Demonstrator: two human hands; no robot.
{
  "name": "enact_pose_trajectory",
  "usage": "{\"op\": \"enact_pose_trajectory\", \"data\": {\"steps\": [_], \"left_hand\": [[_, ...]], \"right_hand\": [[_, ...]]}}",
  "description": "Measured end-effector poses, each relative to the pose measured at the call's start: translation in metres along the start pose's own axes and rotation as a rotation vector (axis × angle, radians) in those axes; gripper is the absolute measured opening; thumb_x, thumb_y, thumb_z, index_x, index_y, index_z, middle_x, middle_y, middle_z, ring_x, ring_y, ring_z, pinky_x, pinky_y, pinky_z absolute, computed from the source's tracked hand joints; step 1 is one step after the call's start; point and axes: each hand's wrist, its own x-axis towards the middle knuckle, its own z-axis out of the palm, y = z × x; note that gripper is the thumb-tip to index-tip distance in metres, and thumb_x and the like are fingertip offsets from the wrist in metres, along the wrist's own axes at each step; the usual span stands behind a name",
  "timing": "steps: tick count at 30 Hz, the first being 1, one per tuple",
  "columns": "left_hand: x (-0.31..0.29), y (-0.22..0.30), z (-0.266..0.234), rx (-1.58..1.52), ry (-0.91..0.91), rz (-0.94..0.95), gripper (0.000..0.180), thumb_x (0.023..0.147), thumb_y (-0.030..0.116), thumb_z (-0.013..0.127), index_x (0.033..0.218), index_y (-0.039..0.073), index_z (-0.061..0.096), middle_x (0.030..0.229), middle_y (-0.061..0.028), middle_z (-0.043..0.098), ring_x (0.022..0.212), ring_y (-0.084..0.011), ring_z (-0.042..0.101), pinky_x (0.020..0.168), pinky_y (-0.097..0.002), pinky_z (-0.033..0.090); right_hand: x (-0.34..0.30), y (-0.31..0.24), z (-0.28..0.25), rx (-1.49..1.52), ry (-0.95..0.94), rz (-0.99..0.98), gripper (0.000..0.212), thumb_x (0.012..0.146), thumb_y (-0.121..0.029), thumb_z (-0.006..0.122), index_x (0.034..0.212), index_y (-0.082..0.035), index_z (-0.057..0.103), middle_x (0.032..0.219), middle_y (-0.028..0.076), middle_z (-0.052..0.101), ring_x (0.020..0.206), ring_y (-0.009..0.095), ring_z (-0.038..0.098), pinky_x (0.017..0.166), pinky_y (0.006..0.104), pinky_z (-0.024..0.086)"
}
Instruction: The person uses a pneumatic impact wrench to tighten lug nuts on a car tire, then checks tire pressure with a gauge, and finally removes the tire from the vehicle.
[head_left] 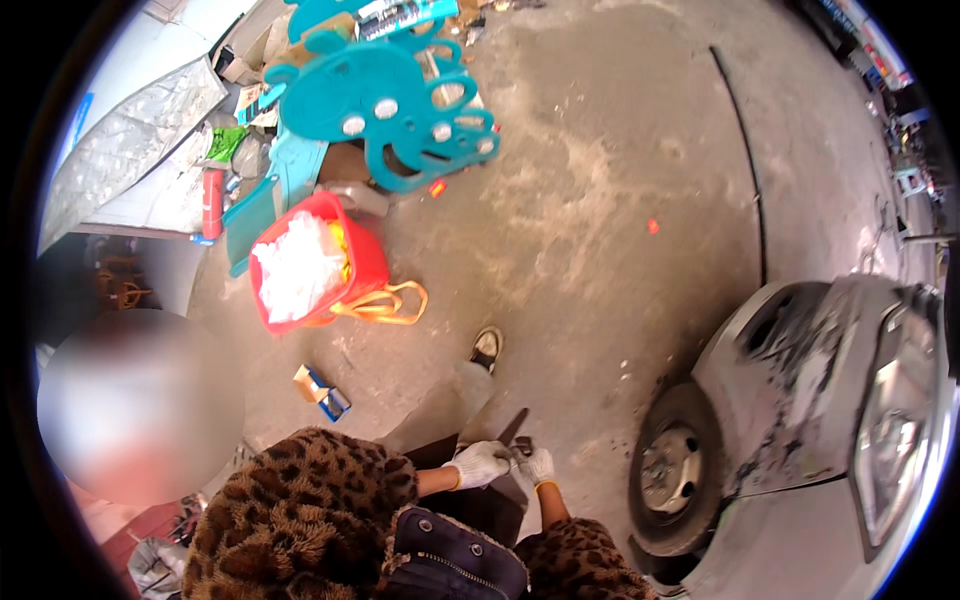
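both hands are gloved in white and are brought together low in the view, above a dark lap. the left hand is closed around the near end of a dark flat blade-like tool, which slants up and away from the knuckles toward the concrete floor. the right hand is pressed against the left, its fingers curled at the same spot; what it pinches (something small and dark between the gloves) cannot be told. leopard-print sleeves are seen running to both wrists.

a shoe is planted on the floor just beyond the tool. to the right, a silver car with its front wheel is parked near. farther left, a red basket filled with white plastic is set beside teal plastic chairs, and a small blue-and-white box lies on the floor.
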Motion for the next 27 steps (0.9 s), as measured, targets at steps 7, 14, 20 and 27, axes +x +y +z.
{"op": "enact_pose_trajectory", "data": {"steps": [7,14,20,27], "left_hand": [[0.012,0.094,-0.124,0.33,0.28,0.129,0.033,0.082,0.028,0.053,0.097,0.007,0.074,0.111,-0.0181,0.068,0.105,-0.0381,0.063,0.091,-0.0447,0.051],[0.063,0.273,-0.263,0.03,0.361,-0.023,0.027,0.08,0.021,0.058,0.092,0.002,0.071,0.073,-0.0194,0.066,0.07,-0.0279,0.067,0.066,-0.0371,0.052],[0.136,0.378,-0.34,-0.31,0.459,-0.023,0.013,0.079,0.011,0.055,0.079,0.004,0.066,0.059,-0.007,0.055,0.046,-0.0231,0.055,0.041,-0.0331,0.043],[0.17,0.538,-0.472,-0.753,0.505,-0.131,0.006,0.079,0.009,0.05,0.079,0.005,0.054,0.065,-0.0092,0.051,0.048,-0.0216,0.052,0.037,-0.0265,0.038]], "right_hand": [[-0.02,-0.104,-0.102,0.729,0.173,0.27,0.027,0.095,-0.016,0.064,0.118,-0.001,0.064,0.093,0.011,0.071,0.07,0.019,0.068,0.062,0.029,0.054],[-0.069,-0.054,-0.159,0.959,0.52,0.481,0.011,0.093,-0.009,0.065,0.103,-0.006,0.068,0.074,0.007,0.066,0.053,0.02,0.061,0.05,0.0322,0.051],[-0.011,0.015,-0.173,1.009,0.183,0.875,0.019,0.094,-0.02,0.058,0.104,-0.008,0.068,0.076,0.013,0.068,0.057,0.027,0.063,0.049,0.0395,0.05],[0.259,-0.196,-0.422,1.033,0.719,0.358,0.04,0.093,-0.033,0.06,0.112,0.001,0.067,0.087,0.013,0.072,0.081,0.023,0.068,0.073,0.0331,0.052]]}}
